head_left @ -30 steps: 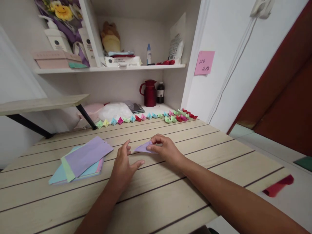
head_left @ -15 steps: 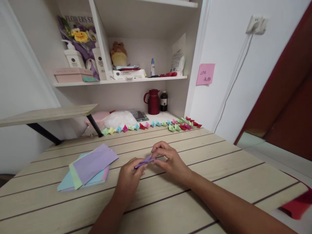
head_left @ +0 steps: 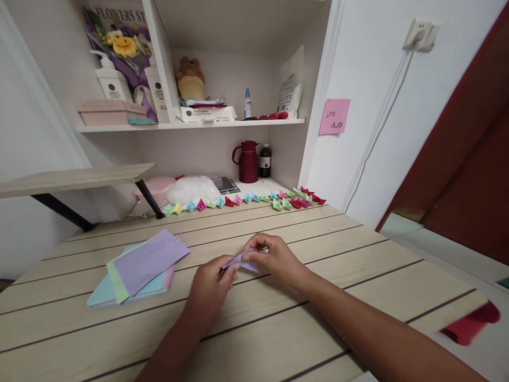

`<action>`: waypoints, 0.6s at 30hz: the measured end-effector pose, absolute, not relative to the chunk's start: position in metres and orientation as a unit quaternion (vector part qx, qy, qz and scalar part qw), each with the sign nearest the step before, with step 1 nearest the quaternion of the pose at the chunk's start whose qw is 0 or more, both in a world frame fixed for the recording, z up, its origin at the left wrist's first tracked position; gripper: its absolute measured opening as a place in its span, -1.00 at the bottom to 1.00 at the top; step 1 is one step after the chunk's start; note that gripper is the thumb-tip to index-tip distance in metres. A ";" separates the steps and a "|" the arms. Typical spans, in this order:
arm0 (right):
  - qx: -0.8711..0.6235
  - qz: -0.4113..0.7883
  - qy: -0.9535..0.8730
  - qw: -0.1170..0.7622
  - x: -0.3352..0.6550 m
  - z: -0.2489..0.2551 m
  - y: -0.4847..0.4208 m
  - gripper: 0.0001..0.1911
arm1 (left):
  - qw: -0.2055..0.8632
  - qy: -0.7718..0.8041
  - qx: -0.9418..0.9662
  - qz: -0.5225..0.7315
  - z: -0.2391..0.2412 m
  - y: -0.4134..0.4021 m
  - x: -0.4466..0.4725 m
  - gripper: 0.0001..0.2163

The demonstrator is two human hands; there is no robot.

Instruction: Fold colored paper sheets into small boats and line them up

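Above the middle of the table, a small folded piece of purple paper (head_left: 247, 262) is pinched between both hands. My left hand (head_left: 211, 277) grips its left end with thumb and fingers. My right hand (head_left: 274, 255) has its thumb on the near face and its fingers behind. Part of the folds is covered by the fingers. To the left lies a stack of coloured paper (head_left: 159, 286), with a purple sheet (head_left: 149, 262) on top and a green one under it. A row of folded paper boats (head_left: 228, 201) in several colours runs along the table's back edge.
Behind the boats stand a red jug (head_left: 248, 163), a dark bottle (head_left: 265, 161) and a white plastic bag (head_left: 193, 189). A raised wooden shelf (head_left: 79, 178) on black legs is at the left. The table's right edge ends near a red object (head_left: 469, 324) below.
The purple paper has turned, and a wider flat face of it now shows between the fingers. Both hands keep hold of it. The camera view has shifted slightly.
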State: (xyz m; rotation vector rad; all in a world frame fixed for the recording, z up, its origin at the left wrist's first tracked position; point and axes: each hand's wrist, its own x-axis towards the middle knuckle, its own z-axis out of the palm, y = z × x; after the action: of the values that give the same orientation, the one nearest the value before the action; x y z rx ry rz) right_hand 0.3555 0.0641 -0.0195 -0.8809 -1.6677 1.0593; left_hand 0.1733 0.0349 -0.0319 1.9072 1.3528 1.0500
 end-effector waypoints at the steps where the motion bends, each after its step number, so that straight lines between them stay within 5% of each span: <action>1: -0.361 0.486 -0.637 0.477 0.355 -0.021 0.065 -0.82 | 0.302 0.505 0.697 0.409 -0.031 0.034 0.175 -0.80; 8: -0.328 0.706 -0.403 0.481 0.352 -0.031 0.072 -0.62 | 0.383 0.470 0.642 0.470 -0.029 0.034 0.180 -0.80; 18: -0.317 0.726 -0.406 0.455 0.349 -0.031 0.068 -0.66 | 0.478 0.429 0.594 0.484 -0.030 0.035 0.184 -0.81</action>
State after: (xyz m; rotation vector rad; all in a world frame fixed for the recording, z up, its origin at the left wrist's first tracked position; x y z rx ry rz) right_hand 0.3490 0.0680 -0.0308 -0.7823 -1.0015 1.7909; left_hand 0.1845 0.0353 -0.0297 1.4507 1.0478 1.1811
